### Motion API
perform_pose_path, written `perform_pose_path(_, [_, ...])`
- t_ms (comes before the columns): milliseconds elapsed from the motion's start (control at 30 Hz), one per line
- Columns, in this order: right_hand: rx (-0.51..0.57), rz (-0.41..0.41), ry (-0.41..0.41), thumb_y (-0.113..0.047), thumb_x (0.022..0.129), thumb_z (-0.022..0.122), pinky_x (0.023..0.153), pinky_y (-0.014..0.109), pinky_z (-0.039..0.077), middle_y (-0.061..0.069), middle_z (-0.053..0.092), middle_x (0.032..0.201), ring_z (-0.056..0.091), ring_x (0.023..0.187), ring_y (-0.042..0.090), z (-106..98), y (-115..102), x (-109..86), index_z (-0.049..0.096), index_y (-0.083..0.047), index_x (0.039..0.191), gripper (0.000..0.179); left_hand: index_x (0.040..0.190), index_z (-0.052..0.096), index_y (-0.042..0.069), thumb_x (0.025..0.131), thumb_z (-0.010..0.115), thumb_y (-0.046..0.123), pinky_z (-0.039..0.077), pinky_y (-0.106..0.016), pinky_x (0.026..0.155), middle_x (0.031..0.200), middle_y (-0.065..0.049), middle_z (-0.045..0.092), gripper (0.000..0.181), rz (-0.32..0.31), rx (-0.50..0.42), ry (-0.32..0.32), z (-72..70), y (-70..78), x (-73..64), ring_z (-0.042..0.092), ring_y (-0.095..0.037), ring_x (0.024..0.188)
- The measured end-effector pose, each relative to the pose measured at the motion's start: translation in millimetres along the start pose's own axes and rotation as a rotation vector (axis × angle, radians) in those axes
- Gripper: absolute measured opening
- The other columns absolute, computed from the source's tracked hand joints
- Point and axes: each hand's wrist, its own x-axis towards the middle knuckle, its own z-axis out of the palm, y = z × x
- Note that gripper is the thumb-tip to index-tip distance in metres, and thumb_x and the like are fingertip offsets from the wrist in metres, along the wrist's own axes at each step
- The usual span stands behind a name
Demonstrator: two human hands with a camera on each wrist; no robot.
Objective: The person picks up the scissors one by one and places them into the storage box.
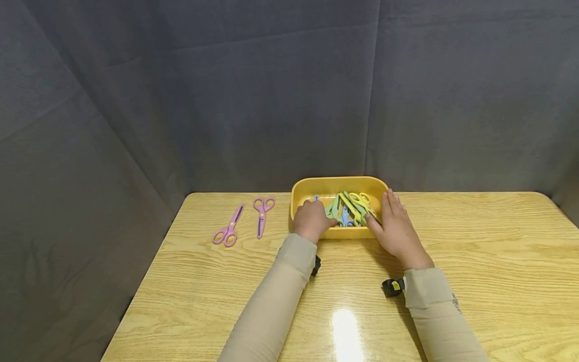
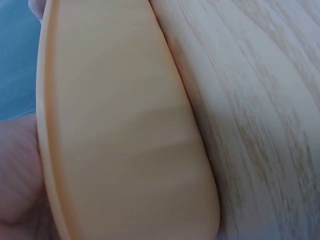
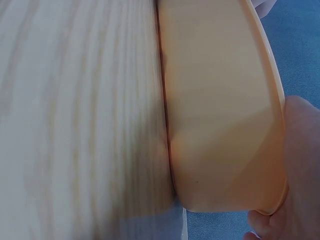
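A yellow plastic bin (image 1: 341,232) holds several scissors in green, yellow and blue. Inside it, the yellow scissors (image 1: 359,198) lie towards the right, by the blue scissors (image 1: 345,215). My left hand (image 1: 312,220) reaches over the bin's front left side with its fingers bent down inside; the fingertips are hidden, so what they touch cannot be told. At the right end, my right hand (image 1: 398,231) holds the rim, thumb on the inner side and fingers along the outside. Both wrist views mostly show the bin's outer front wall (image 2: 120,120).
Two pink scissors lie on the wooden table (image 1: 190,301) left of the bin: one pair (image 1: 231,229) slanted, another pair (image 1: 262,216) nearer the bin with handles away from me. A grey curtain (image 1: 280,100) hangs behind the table's back edge.
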Motion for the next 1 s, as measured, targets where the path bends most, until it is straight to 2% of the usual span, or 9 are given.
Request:
perform_pose_path(233, [0.0,0.008,-0.013,-0.038,0.106,0.045,0.12,0.062,0.009,0.034,0.005,0.163,0.003,0.152,0.049,-1.3,-0.4,-0.6,0.012,0.016,0.154,0.08,0.113,0.075,0.003,0.089,0.076,0.049,0.055,-0.04,0.084,0.117,-0.016,0.068,0.052,-0.006,0.0,-0.005,2.0,0.1,0.7,0.066,-0.032,0.101])
perform_pose_path(500, [0.002,0.007,-0.014,-0.041,0.106,0.044,0.119,0.063,0.009,0.034,0.005,0.163,0.003,0.152,0.049,-0.7,-0.9,-0.5,0.011,0.016,0.155,0.081,0.114,0.076,0.004,0.09,0.075,0.048,0.055,-0.04,0.084,0.116,-0.015,0.069,0.05,-0.017,-0.002,0.017,1.8,0.8,-0.8,0.066,-0.032,0.102])
perform_pose_path(800, [0.004,0.01,-0.019,-0.04,0.106,0.045,0.12,0.062,0.009,0.034,0.005,0.163,0.002,0.152,0.048,-0.8,-0.8,-0.2,0.011,0.016,0.155,0.081,0.115,0.073,0.004,0.092,0.073,0.045,0.054,-0.041,0.086,0.112,-0.014,0.069,0.047,0.003,-0.02,0.061,1.8,0.1,-4.2,0.066,-0.033,0.1])
perform_pose_path(1000, [0.003,0.005,-0.013,-0.041,0.106,0.044,0.12,0.062,0.009,0.034,0.005,0.163,0.001,0.152,0.047,0.0,0.7,-0.2,0.011,0.015,0.155,0.082,0.125,0.068,0.001,0.095,0.07,0.042,0.054,-0.041,0.088,0.115,-0.016,0.068,0.051,0.039,-0.01,0.109,5.8,-1.7,-4.7,0.066,-0.033,0.102])
